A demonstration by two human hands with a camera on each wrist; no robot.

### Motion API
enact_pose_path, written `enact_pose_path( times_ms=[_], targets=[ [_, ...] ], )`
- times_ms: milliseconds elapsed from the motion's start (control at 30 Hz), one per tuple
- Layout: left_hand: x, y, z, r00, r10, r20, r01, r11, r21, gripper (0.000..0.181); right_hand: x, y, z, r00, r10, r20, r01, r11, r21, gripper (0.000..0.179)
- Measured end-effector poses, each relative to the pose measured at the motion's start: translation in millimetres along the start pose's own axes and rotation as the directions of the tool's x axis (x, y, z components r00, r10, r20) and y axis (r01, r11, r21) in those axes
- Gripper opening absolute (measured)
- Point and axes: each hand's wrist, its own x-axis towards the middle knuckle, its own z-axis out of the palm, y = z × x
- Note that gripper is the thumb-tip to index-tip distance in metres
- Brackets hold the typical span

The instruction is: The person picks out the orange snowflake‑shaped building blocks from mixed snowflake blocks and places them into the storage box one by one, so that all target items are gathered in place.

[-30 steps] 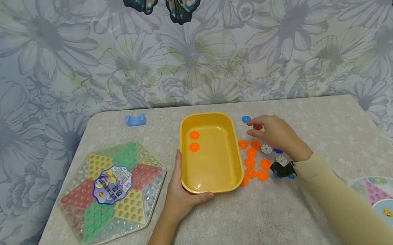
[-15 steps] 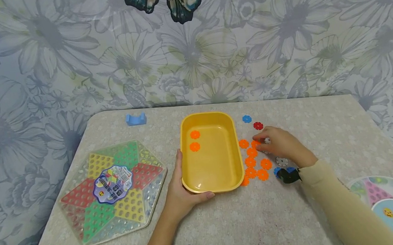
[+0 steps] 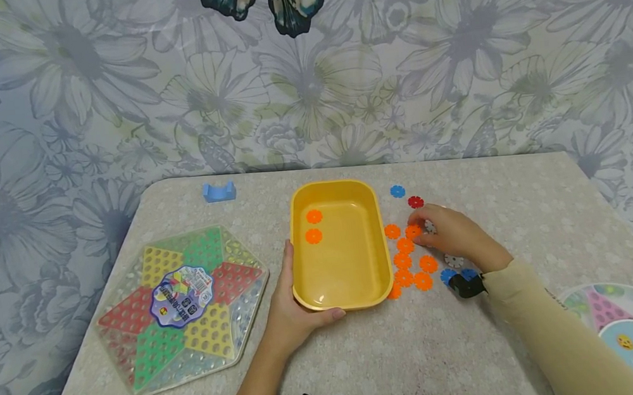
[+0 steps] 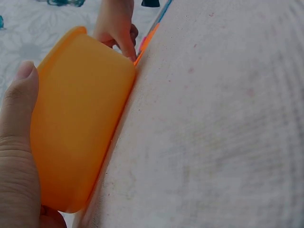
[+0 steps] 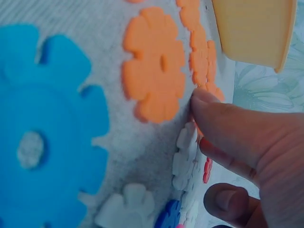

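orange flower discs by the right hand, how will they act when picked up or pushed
The orange flower discs look thin and unbent, so probably light and fairly stiff. Lying flat on the table, they would likely slide rather than roll. Being notched, they may snag neighbours.

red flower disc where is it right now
In the head view, the red flower disc lies right of the yellow tray, between the far blue disc and the right hand.

Barrier left of right hand (image 3: 454,232): tray (image 3: 351,264)
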Motion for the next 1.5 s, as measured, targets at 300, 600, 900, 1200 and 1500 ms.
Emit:
enact_pose_path(
  times_ms=[300, 600, 900, 1200, 1500],
  targets=[
    [-0.3, 0.8, -0.6, 1.000, -0.015, 0.001, 0.015, 1.000, -0.009, 0.142, 0.0, -0.4, 0.0, 1.000, -0.027, -0.007, 0.027, 0.999, -0.037, 0.036],
    [0.1, 0.9, -0.5, 1.000, -0.018, 0.004, 0.018, 1.000, -0.006, 0.141, -3.9, -1.0, -1.8, 0.999, -0.047, -0.015, 0.046, 0.997, -0.063, 0.041],
    [0.4, 0.7, -0.5, 1.000, -0.012, 0.009, 0.013, 1.000, -0.022, 0.141, -1.0, -11.0, -7.5, 0.981, -0.063, -0.186, 0.057, 0.998, -0.037, 0.043],
    [0.4, 1.5, -0.3, 1.000, -0.012, 0.003, 0.013, 1.000, -0.024, 0.141, 5.2, -58.1, -22.0, 0.938, -0.173, -0.302, 0.189, 0.982, 0.023, 0.042],
    [0.5, 2.2, -0.1, 0.999, -0.033, 0.013, 0.033, 0.999, -0.024, 0.140, 20.5, -117.0, -30.5, 0.911, -0.263, -0.319, 0.297, 0.953, 0.062, 0.038]
  ],
)
